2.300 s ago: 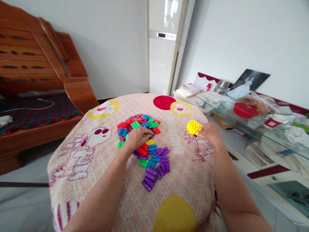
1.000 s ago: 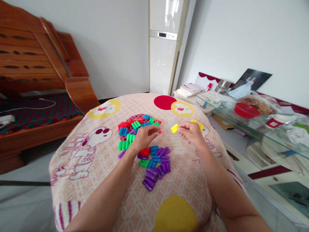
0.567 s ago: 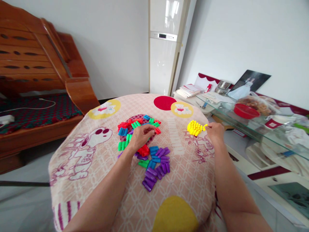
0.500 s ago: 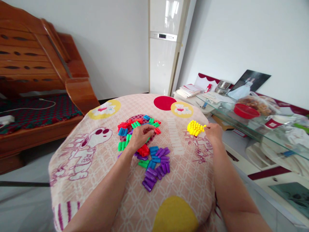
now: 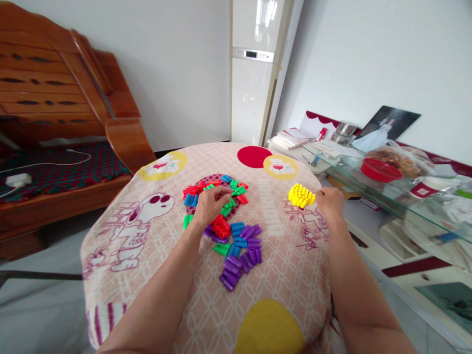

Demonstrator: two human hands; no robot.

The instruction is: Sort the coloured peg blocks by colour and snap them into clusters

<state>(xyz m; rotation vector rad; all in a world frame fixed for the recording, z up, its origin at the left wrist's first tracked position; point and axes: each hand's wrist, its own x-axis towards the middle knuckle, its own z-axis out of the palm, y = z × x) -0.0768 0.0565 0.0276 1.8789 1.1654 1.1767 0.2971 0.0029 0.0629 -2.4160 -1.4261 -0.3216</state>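
Short plastic tubes resembling pen caps, in red (image 5: pixel 221 226), green (image 5: pixel 222 249), blue (image 5: pixel 191 199) and purple (image 5: pixel 232 268), lie in a loose heap on the patterned tablecloth (image 5: pixel 206 305). Over the heap's upper part is my left hand (image 5: pixel 211 205), palm down, its fingers bent and drawn together beside green tubes. What these fingers hold, if anything, is hidden. To the right, a tight cluster of small yellow pieces (image 5: pixel 300 195) sits by itself. My right hand (image 5: pixel 331 200) is closed at that cluster's right edge, fingertips against the outermost piece; anything inside the grip is out of sight.
A glass-topped cabinet (image 5: pixel 354 184) along the right holds a red bowl (image 5: pixel 381 170), papers (image 5: pixel 291 138) and a photo (image 5: pixel 387 129). Left of the table is a wooden bench (image 5: pixel 125 142). A tall white appliance (image 5: pixel 250 93) stands behind.
My left hand has shifted slightly left and back over the heap, uncovering green tubes near its fingertips. The yellow piece at my right fingertips now sits closer against the cluster. The view has moved slightly.
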